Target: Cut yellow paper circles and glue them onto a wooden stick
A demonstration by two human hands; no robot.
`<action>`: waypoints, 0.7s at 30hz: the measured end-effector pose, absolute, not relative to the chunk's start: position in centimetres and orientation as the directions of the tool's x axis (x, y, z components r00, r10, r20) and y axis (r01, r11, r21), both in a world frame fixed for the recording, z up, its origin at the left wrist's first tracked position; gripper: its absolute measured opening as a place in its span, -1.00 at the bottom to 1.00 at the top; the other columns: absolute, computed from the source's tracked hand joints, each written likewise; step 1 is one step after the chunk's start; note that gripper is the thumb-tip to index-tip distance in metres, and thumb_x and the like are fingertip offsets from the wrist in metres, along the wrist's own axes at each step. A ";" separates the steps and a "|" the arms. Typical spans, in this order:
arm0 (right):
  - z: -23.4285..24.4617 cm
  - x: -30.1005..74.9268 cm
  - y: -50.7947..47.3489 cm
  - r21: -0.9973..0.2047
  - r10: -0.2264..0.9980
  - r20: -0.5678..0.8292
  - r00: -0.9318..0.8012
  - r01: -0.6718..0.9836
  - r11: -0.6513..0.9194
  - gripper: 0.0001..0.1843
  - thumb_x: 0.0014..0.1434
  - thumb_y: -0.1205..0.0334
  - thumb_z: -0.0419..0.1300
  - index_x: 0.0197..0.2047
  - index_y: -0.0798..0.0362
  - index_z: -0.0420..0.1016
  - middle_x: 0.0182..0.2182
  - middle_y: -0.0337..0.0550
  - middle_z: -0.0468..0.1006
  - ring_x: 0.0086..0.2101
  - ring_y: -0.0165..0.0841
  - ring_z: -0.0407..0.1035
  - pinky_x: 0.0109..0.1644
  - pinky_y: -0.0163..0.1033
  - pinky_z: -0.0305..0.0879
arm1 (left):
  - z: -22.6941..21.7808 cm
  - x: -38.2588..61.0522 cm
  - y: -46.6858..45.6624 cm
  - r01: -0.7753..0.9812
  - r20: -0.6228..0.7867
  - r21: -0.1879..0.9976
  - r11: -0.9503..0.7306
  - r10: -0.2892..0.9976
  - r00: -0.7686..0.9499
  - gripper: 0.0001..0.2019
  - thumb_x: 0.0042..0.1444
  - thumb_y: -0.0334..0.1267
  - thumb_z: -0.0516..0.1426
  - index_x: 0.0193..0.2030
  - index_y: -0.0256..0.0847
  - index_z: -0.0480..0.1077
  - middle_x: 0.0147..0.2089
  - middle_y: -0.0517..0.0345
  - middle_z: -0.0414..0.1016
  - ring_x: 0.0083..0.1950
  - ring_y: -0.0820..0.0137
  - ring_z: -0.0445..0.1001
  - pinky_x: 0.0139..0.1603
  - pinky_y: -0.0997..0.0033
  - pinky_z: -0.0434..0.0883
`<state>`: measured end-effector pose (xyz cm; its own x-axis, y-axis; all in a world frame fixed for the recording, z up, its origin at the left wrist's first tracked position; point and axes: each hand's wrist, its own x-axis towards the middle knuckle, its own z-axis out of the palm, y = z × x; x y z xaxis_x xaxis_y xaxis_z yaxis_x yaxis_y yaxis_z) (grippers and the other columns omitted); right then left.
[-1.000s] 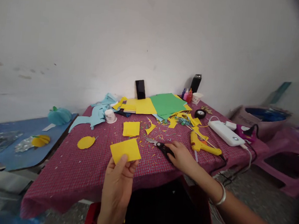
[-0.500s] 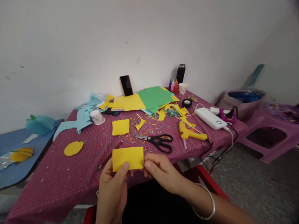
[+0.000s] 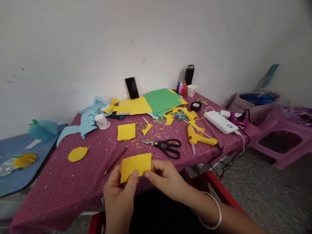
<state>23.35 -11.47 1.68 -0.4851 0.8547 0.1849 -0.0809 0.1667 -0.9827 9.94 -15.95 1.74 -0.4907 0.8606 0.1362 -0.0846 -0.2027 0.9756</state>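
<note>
A yellow rectangle of paper (image 3: 135,164) is held up over the near edge of the table between both hands. My left hand (image 3: 122,190) is closed on its lower left part, thumb in front and fingers behind. At the right end, my right hand (image 3: 164,177) pinches the edge between thumb and fingers. Just beyond the paper lie black-handled scissors (image 3: 167,147) and a dark red pencil (image 3: 116,160). A small stack of yellow paper squares (image 3: 126,132) rests behind the pencil. To the left is a yellow pumpkin-shaped cutout (image 3: 77,154).
A yellow glue gun (image 3: 199,138) and a white power bank (image 3: 220,122) with cables sit at the right. Green sheets (image 3: 161,101), blue paper scraps (image 3: 86,123), a paper cup (image 3: 102,121) and a phone (image 3: 131,88) stand further back. A pink stool (image 3: 288,132) is beside the table.
My right hand has shifted slightly left along the paper, and the paper now looks a little narrower and more tilted. More of the pencil shows.
</note>
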 end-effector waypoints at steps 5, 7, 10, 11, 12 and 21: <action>1.2 23.3 -11.4 -0.983 0.834 0.048 -0.550 -0.173 -0.057 -0.54 0.05 -0.18 0.21 -0.47 0.10 0.34 -0.62 -0.32 0.31 -0.61 -0.51 0.14 -0.55 -0.38 0.05 | 1.9 10.1 -15.2 -0.327 0.069 0.911 -0.253 0.874 -0.482 -0.70 0.02 -0.03 0.22 -0.51 -0.23 0.37 -0.57 0.25 0.39 -0.57 0.50 0.30 -0.57 0.52 0.27; 0.9 23.3 -11.4 -0.977 0.835 0.009 -0.551 -0.182 -0.109 -0.53 0.03 -0.19 0.23 -0.47 0.10 0.35 -0.66 -0.35 0.30 -0.64 -0.53 0.12 -0.58 -0.40 0.04 | 1.8 10.2 -14.9 -0.362 0.037 0.900 -0.242 0.870 -0.491 -0.66 0.01 -0.01 0.22 -0.56 -0.23 0.33 -0.63 0.26 0.35 -0.60 0.50 0.27 -0.59 0.52 0.24; 0.8 23.3 -11.5 -0.967 0.831 0.012 -0.556 -0.219 -0.132 -0.54 0.03 -0.18 0.24 -0.46 0.11 0.37 -0.68 -0.37 0.29 -0.66 -0.55 0.10 -0.59 -0.41 0.02 | 1.7 10.2 -14.7 -0.476 -0.031 0.860 -0.185 0.911 -0.412 -0.60 0.02 -0.03 0.22 -0.64 -0.22 0.24 -0.70 0.30 0.23 -0.64 0.53 0.19 -0.61 0.52 0.19; 0.8 23.3 -11.5 -0.964 0.829 0.018 -0.558 -0.230 -0.134 -0.54 0.02 -0.18 0.24 -0.46 0.10 0.37 -0.68 -0.37 0.28 -0.66 -0.55 0.10 -0.59 -0.41 0.01 | 1.7 10.1 -14.7 -0.522 -0.051 0.837 -0.165 0.926 -0.373 -0.59 0.01 -0.04 0.22 -0.66 -0.22 0.21 -0.71 0.31 0.19 -0.64 0.54 0.16 -0.61 0.52 0.18; 0.8 23.3 -11.5 -0.962 0.828 0.023 -0.560 -0.239 -0.135 -0.54 0.02 -0.18 0.24 -0.47 0.10 0.37 -0.69 -0.38 0.28 -0.66 -0.56 0.09 -0.59 -0.41 0.01 | 1.7 10.1 -14.7 -0.565 -0.066 0.812 -0.147 0.938 -0.339 -0.57 0.00 -0.04 0.23 -0.68 -0.22 0.18 -0.72 0.32 0.16 -0.65 0.54 0.14 -0.61 0.51 0.17; 0.7 23.1 -11.5 -0.956 0.835 -0.002 -0.551 -0.244 -0.164 -0.59 0.02 -0.11 0.25 -0.49 0.10 0.37 -0.70 -0.38 0.28 -0.67 -0.56 0.08 -0.60 -0.40 -0.01 | 1.5 9.5 -14.7 -0.698 -0.108 0.714 -0.051 0.977 -0.182 -0.52 -0.02 -0.03 0.25 -0.70 -0.21 0.10 -0.72 0.34 0.07 -0.65 0.56 0.08 -0.59 0.50 0.13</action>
<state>23.14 -11.55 0.72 -0.5507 0.8347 -0.0025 -0.2437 -0.1636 -0.9559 9.47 -14.67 1.48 -0.1824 0.9773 -0.1078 -0.6977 -0.0514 0.7145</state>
